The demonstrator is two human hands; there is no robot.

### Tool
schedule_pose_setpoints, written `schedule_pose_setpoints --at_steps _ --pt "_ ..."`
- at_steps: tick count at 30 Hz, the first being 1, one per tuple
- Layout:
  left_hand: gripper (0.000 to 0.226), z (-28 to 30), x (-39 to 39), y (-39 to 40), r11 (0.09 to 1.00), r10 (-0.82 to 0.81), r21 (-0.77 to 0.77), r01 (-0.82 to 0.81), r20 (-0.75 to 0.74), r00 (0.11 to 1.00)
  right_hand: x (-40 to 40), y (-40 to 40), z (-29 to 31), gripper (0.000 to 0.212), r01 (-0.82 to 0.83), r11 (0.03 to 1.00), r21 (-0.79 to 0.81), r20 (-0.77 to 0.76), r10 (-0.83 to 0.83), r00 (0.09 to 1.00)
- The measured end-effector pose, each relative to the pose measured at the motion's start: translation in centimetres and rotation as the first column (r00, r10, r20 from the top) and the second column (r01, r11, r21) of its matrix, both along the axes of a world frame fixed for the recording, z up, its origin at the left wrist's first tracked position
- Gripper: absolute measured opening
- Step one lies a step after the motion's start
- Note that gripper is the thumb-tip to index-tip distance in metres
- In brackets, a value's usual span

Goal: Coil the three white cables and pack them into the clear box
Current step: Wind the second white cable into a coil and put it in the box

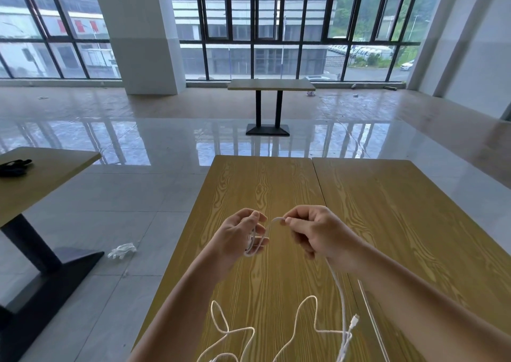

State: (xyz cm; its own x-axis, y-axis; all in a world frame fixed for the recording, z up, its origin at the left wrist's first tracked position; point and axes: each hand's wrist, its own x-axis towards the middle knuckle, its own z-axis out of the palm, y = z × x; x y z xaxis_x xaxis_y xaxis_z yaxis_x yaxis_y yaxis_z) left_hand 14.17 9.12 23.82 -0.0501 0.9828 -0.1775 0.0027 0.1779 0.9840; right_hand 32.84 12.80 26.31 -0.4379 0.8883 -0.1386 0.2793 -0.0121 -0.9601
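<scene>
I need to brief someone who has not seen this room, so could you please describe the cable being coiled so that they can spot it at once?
Start at the wooden table nearest the camera, where two hands meet above its middle. The cable being coiled bridges them: the left hand holds small loops and the right hand pinches the strand. The other white cables lie loose on the near edge, while this one is lifted.

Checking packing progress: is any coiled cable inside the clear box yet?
No: the clear box edge shows nothing inside; both hands hold one cable.

both hands raised: left hand (240,233) curled, right hand (315,230) pinching.
</scene>
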Motion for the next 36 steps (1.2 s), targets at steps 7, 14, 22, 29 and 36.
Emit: schedule_pose_setpoints --at_steps 7,14,22,29,36 --pt "0.033 -0.7 1.1 -0.1 1.0 0.031 -0.008 -0.03 0.138 0.99 -0.5 -1.4 -0.1 0.036 -0.119 0.979 -0.167 -0.297 0.065 0.953" --pt "0.047 -1.0 2.6 0.2 1.0 0.023 0.015 -0.028 0.248 0.969 -1.4 -2.4 -2.0 0.007 -0.006 1.0 -0.012 -0.253 0.003 0.968" --pt "0.031 -0.8 3.7 0.4 0.995 0.018 0.087 -0.04 0.245 0.969 -1.8 -2.7 -4.3 0.018 -0.009 0.983 0.182 -0.107 0.029 0.994" --pt "0.032 -1.1 3.9 0.6 0.991 0.115 0.037 -0.131 0.29 0.95 -0.2 -3.2 -4.5 0.021 -0.092 0.994 0.058 -0.157 0.1 0.982" --pt "0.031 -0.1 1.8 1.4 0.968 0.241 -0.062 -0.242 0.487 0.84 3.5 -3.3 -7.3 0.021 -0.337 0.928 -0.157 0.173 0.362 0.916"
